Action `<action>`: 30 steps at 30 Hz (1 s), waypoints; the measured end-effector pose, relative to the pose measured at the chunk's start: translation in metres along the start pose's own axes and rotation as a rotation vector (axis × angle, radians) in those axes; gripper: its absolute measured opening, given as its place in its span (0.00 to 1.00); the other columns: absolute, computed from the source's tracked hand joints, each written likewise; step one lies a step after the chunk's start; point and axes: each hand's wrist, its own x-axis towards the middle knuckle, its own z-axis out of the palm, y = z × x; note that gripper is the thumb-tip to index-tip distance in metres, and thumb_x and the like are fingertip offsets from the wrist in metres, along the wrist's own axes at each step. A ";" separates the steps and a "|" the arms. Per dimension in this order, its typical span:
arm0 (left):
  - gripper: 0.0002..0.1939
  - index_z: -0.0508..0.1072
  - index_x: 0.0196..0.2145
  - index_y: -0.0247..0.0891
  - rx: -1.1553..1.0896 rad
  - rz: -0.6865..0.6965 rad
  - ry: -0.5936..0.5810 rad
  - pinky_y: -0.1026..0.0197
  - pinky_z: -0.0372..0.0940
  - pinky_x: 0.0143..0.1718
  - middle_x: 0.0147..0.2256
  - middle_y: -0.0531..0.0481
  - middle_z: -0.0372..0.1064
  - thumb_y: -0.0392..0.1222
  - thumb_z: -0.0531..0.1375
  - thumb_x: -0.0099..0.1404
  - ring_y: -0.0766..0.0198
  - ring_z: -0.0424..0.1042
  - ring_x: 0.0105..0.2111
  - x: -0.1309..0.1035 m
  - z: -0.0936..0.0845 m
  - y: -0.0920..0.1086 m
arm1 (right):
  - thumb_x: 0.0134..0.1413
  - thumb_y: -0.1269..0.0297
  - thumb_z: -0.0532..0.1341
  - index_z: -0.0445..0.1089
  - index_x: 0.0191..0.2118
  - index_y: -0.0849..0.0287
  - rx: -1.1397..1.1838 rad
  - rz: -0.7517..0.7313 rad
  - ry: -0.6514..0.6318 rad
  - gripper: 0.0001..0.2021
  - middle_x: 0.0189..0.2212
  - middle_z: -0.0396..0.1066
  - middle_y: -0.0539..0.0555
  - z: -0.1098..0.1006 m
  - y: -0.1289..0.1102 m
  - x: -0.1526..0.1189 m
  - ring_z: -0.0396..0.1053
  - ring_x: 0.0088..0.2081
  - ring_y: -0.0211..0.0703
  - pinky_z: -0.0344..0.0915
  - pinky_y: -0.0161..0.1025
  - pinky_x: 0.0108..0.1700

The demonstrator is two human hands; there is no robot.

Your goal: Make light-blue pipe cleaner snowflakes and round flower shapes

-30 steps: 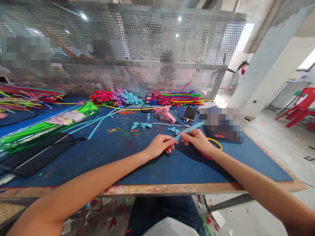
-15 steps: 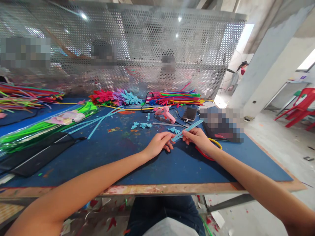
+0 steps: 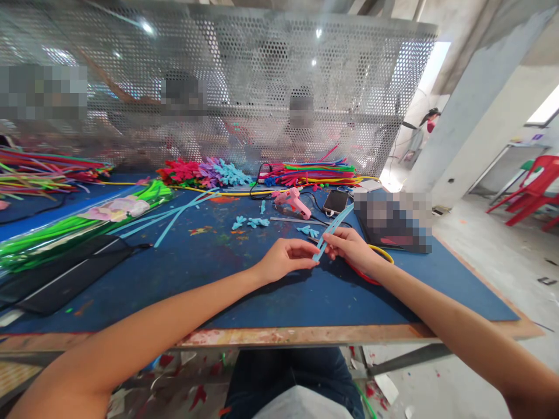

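My right hand (image 3: pixel 349 247) pinches a small bunch of light blue pipe cleaners (image 3: pixel 335 225) over the table. They slant from lower left up to the right. At their lower end is my left hand (image 3: pixel 286 257), its thumb and fingertips closed on the tips. Just behind the fingers, a dark pointed thing (image 3: pixel 312 239) shows in part; I cannot tell its kind. A red and yellow loop (image 3: pixel 365 277) lies partly hidden below my right wrist. Short twisted light blue pipe-cleaner pieces (image 3: pixel 258 222) rest beyond my hands.
Behind my hands lie a pink glue gun (image 3: pixel 293 202) and a phone (image 3: pixel 336 201). A dark flat item (image 3: pixel 393 224) sits right. Left are bagged green pipe cleaners (image 3: pixel 52 233) and a black case (image 3: pixel 70 276). Coloured bundles (image 3: pixel 314 174) line the perforated metal screen (image 3: pixel 244 70).
The blue pipe cleaners have tilted more steeply. My left hand has shifted slightly right, its fingers now pinching the lower tips. The dark pointed thing has come into view.
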 end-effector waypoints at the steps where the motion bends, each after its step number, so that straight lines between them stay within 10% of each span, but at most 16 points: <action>1: 0.16 0.73 0.36 0.33 0.018 -0.005 -0.016 0.62 0.67 0.38 0.31 0.47 0.74 0.39 0.66 0.48 0.62 0.73 0.33 -0.001 0.000 -0.001 | 0.46 0.54 0.62 0.67 0.24 0.62 -0.003 -0.004 -0.007 0.15 0.18 0.68 0.48 0.000 0.000 -0.001 0.62 0.18 0.30 0.58 0.30 0.21; 30: 0.12 0.76 0.39 0.37 0.511 0.293 -0.105 0.66 0.63 0.38 0.35 0.47 0.74 0.43 0.59 0.59 0.64 0.71 0.34 -0.009 0.002 0.006 | 0.47 0.55 0.62 0.71 0.29 0.63 -0.096 -0.016 -0.088 0.14 0.18 0.68 0.49 0.004 -0.006 -0.007 0.62 0.18 0.30 0.57 0.29 0.21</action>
